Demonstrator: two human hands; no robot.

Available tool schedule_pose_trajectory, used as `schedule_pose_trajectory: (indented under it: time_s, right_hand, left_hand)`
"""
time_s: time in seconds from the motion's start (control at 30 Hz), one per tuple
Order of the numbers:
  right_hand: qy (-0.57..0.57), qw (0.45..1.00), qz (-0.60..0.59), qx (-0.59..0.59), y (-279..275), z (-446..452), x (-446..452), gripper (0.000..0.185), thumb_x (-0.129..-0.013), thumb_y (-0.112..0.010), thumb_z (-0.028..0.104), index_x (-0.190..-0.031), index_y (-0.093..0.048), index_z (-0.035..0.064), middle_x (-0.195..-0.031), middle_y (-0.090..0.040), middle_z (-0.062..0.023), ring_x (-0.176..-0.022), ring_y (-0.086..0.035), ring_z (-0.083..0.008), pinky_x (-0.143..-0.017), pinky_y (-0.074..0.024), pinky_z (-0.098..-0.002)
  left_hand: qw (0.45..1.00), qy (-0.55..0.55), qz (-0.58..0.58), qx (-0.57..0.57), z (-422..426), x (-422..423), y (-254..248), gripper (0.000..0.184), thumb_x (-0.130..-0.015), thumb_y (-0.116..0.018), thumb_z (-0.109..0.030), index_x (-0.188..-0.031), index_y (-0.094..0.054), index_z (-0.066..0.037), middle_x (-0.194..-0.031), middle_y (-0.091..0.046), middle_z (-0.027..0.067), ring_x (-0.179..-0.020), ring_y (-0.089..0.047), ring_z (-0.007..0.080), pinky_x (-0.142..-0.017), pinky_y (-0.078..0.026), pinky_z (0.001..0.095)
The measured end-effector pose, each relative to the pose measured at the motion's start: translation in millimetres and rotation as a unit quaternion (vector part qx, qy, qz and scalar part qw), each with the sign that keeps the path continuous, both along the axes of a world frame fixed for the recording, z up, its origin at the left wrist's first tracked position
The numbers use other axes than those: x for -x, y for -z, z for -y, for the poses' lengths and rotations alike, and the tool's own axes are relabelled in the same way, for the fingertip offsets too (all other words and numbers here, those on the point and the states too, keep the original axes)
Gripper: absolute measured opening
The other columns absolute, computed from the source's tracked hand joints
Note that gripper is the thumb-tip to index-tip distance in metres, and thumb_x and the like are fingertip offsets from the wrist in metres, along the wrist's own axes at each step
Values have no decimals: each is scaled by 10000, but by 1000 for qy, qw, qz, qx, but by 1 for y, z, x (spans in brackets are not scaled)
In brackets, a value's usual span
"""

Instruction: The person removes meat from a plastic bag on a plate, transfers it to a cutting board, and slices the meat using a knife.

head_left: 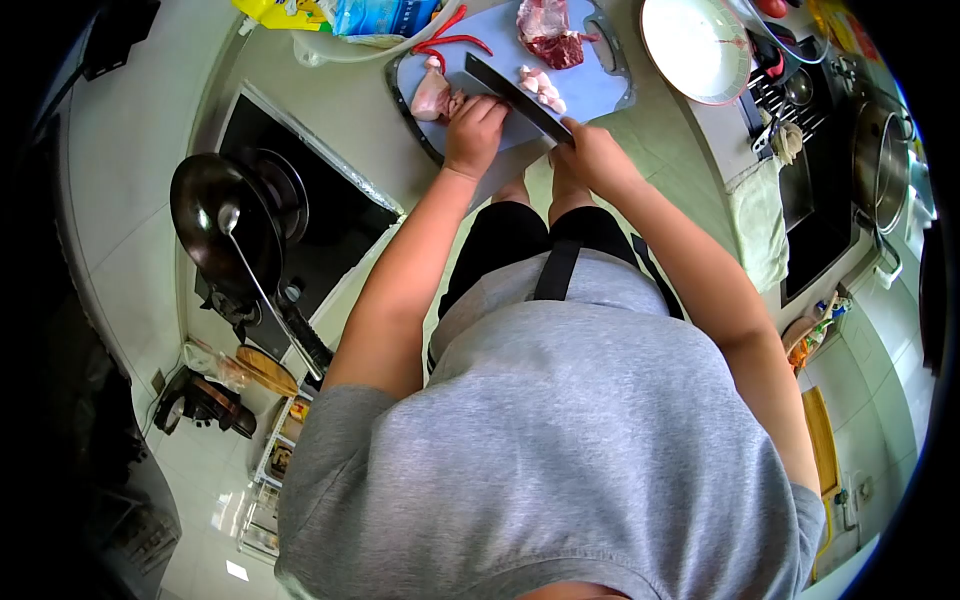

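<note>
My right hand (598, 160) is closed round the handle of a kitchen knife (515, 98), whose dark blade slants up and left over the cutting board (505, 35). My left hand (474, 133) lies on the board left of the blade, fingers curled against raw chicken meat; what is under the fingertips is partly hidden. Just beyond it sits a pale raw chicken piece (431, 96). Right of the blade is a small pile of cut meat pieces (542, 88). A larger chunk of red raw meat (550, 35) rests at the far side, and red chilies (455, 40) lie at the upper left.
A white bowl (695, 50) stands right of the board. To the left, a wok (225, 215) with a ladle (229, 218) sits on the stove. Bright packages (380, 17) lie beyond the board. At right are a cloth (758, 225), a sink and a steel pot (880, 165).
</note>
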State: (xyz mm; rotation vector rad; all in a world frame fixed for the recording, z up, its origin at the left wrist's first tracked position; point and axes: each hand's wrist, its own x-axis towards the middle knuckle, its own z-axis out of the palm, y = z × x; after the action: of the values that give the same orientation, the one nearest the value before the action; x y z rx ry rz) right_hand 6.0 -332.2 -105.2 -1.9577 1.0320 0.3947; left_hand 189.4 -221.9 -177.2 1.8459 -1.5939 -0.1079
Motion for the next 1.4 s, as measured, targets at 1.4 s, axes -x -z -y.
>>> schedule_pose_trajectory:
  time_s: [1.4]
  right_hand:
    - [59, 998, 30, -5, -14, -5, 40, 308, -868, -605, 194, -1138, -637, 49, -969, -682, -260, -956, -648, -434, -821, -509, -483]
  left_hand:
    - [997, -57, -51, -9, 15, 20, -3, 121, -722, -684, 9, -813, -627, -48, -844, -639, 115, -835, -623, 318, -744, -510, 419]
